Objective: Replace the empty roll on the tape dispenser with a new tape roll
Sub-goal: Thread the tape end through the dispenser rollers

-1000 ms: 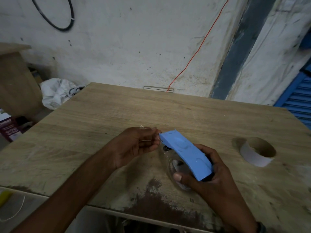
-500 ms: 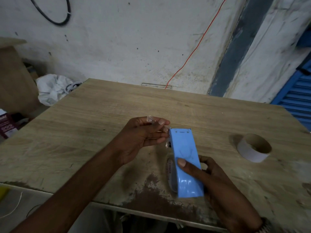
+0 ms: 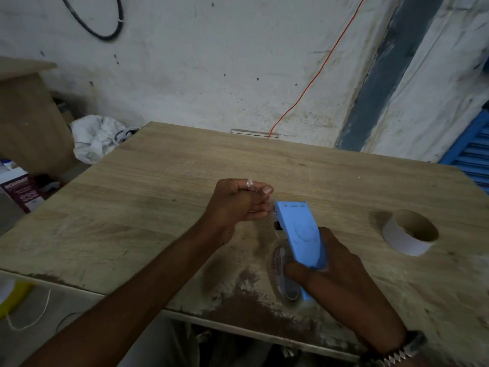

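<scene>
At nine o'clock of the blue tape dispenser (image 3: 300,233), the left hand (image 3: 238,205) pinches the clear tape end (image 3: 250,184) between curled fingers, the right hand (image 3: 330,271) grips the dispenser with its clear tape roll (image 3: 281,274), and the empty roll (image 3: 410,235) lies at three o'clock on the wooden table (image 3: 158,202).

R hand (image 3: 336,271) grips blue dispenser (image 3: 301,234) w/ clear tape roll (image 3: 280,276); L hand (image 3: 238,205) pinches tape end just left of dispenser; empty core (image 3: 408,235) well right.
</scene>
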Motion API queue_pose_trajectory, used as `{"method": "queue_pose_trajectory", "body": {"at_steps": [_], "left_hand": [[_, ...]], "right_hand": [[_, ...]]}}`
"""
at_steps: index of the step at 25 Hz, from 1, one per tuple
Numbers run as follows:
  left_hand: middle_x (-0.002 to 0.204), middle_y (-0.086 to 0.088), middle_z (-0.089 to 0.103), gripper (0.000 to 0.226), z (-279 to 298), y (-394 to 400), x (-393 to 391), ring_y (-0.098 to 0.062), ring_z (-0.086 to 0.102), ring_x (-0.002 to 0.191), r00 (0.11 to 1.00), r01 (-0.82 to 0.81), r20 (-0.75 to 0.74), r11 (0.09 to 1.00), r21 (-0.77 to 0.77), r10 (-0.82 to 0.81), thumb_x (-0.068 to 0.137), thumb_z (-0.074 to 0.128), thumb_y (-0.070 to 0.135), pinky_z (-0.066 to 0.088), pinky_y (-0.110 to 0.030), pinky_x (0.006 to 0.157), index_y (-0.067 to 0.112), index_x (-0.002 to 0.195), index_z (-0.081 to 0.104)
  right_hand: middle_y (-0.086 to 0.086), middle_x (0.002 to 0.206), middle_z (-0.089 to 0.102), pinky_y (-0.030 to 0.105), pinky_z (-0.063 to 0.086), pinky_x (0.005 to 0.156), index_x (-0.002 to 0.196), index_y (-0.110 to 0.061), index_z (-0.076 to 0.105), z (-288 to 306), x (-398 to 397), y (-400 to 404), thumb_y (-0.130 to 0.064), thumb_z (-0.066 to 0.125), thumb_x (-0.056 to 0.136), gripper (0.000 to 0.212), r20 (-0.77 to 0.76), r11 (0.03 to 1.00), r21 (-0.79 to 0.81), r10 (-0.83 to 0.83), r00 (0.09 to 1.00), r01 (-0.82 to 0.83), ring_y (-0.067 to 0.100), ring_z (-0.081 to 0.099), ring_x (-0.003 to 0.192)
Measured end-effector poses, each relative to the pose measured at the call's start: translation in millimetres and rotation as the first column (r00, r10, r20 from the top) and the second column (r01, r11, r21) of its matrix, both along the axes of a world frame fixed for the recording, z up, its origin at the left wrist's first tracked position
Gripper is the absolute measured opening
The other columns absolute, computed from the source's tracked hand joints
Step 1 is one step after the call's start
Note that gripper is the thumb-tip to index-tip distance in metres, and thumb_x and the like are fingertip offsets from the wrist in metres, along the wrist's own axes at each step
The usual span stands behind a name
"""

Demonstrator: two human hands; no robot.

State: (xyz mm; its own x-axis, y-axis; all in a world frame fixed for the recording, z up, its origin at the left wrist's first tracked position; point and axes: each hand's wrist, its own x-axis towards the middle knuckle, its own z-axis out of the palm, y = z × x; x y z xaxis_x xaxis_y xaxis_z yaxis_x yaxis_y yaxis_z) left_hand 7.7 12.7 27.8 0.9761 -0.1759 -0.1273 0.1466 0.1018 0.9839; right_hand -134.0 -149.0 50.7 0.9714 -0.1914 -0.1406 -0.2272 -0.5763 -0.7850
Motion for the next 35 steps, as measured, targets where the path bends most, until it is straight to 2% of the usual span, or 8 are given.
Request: {"method": "queue_pose_trajectory", "body": {"at_steps": [4, 10, 15, 18, 20, 26, 31, 35], "left_hand": [[0.068, 0.000, 0.077, 0.006, -13, -3, 1, -0.008, 0.073, 0.058, 0.991, -0.089, 0.102, 0.995, 0.040, 0.084, 0.096, 0.075, 0.009, 0.060, -0.021, 0.056, 0.004, 0.097, 0.079], [0.072, -0.005, 0.077, 0.007, -19, -3, 1, -0.007, 0.074, 0.057, 0.937, -0.231, 0.299, 0.963, 0.137, 0.182, 0.096, 0.076, 0.009, 0.060, -0.023, 0.055, 0.005, 0.094, 0.081], [0.072, -0.008, 0.077, 0.009, -19, -6, 4, -0.009, 0.073, 0.053, 0.943, -0.241, 0.260, 0.965, 0.099, 0.209, 0.097, 0.075, 0.009, 0.059, -0.023, 0.052, 0.004, 0.092, 0.081], [0.072, -0.005, 0.078, 0.008, -20, -1, 7, -0.014, 0.075, 0.058, 0.971, -0.197, 0.142, 0.980, 0.005, 0.194, 0.097, 0.074, 0.010, 0.062, -0.028, 0.057, 0.007, 0.092, 0.079], [0.072, -0.006, 0.079, 0.008, -22, -1, 5, -0.015, 0.075, 0.059, 0.971, -0.195, 0.139, 0.981, 0.006, 0.193, 0.097, 0.074, 0.011, 0.062, -0.028, 0.058, 0.006, 0.093, 0.079], [0.076, -0.011, 0.079, 0.011, -29, -4, 8, -0.016, 0.076, 0.061, 0.964, -0.230, 0.144, 0.973, 0.027, 0.224, 0.097, 0.075, 0.013, 0.061, -0.028, 0.058, 0.004, 0.093, 0.080], [0.074, -0.010, 0.079, 0.011, -29, -4, 9, -0.013, 0.074, 0.059, 0.958, -0.254, 0.140, 0.967, 0.007, 0.250, 0.097, 0.075, 0.013, 0.058, -0.025, 0.054, 0.006, 0.090, 0.079], [0.071, -0.006, 0.078, 0.012, -27, -5, 9, -0.012, 0.073, 0.057, 0.956, -0.268, 0.125, 0.963, -0.009, 0.267, 0.096, 0.075, 0.014, 0.057, -0.025, 0.054, 0.011, 0.085, 0.078]], "right_hand": [[-0.015, 0.095, 0.066, 0.023, 0.047, 0.065, 0.112, -0.040, 0.053, 2, 1, -1, -0.051, 0.075, 0.075, 0.044, -0.030, 0.991, -0.118, 0.053, 0.998, -0.057, 0.002, 0.062, 0.082], [-0.014, 0.105, 0.067, 0.037, 0.056, 0.079, 0.122, -0.043, 0.047, 5, 5, 3, -0.079, 0.053, 0.052, 0.078, -0.070, 0.970, -0.214, 0.101, 0.992, -0.114, 0.013, 0.065, 0.095], [-0.019, 0.102, 0.062, 0.032, 0.053, 0.075, 0.121, -0.040, 0.048, 7, 9, -5, -0.059, 0.071, 0.076, 0.054, -0.069, 0.972, -0.213, 0.089, 0.994, -0.102, 0.004, 0.060, 0.090], [-0.018, 0.097, 0.064, 0.026, 0.046, 0.066, 0.121, -0.037, 0.056, 6, 12, -15, -0.047, 0.074, 0.079, 0.046, -0.038, 0.985, -0.167, 0.046, 0.998, -0.052, 0.001, 0.060, 0.085], [-0.015, 0.098, 0.066, 0.025, 0.046, 0.065, 0.121, -0.035, 0.059, 7, 13, -18, -0.043, 0.074, 0.081, 0.043, -0.041, 0.988, -0.143, 0.059, 0.997, -0.064, 0.002, 0.061, 0.086], [-0.013, 0.101, 0.065, 0.026, 0.043, 0.063, 0.116, -0.037, 0.057, 6, 16, -20, -0.046, 0.074, 0.082, 0.039, -0.067, 0.984, -0.154, 0.077, 0.995, -0.086, 0.006, 0.061, 0.089], [-0.009, 0.105, 0.067, 0.038, 0.054, 0.079, 0.113, -0.034, 0.060, 7, 18, -20, -0.051, 0.073, 0.079, 0.040, -0.090, 0.983, -0.149, 0.095, 0.991, -0.107, 0.014, 0.064, 0.095], [-0.011, 0.099, 0.066, 0.030, 0.048, 0.066, 0.111, -0.035, 0.057, 8, 18, -17, -0.049, 0.073, 0.082, 0.036, -0.064, 0.974, -0.186, 0.117, 0.991, -0.127, 0.008, 0.062, 0.086]]}}
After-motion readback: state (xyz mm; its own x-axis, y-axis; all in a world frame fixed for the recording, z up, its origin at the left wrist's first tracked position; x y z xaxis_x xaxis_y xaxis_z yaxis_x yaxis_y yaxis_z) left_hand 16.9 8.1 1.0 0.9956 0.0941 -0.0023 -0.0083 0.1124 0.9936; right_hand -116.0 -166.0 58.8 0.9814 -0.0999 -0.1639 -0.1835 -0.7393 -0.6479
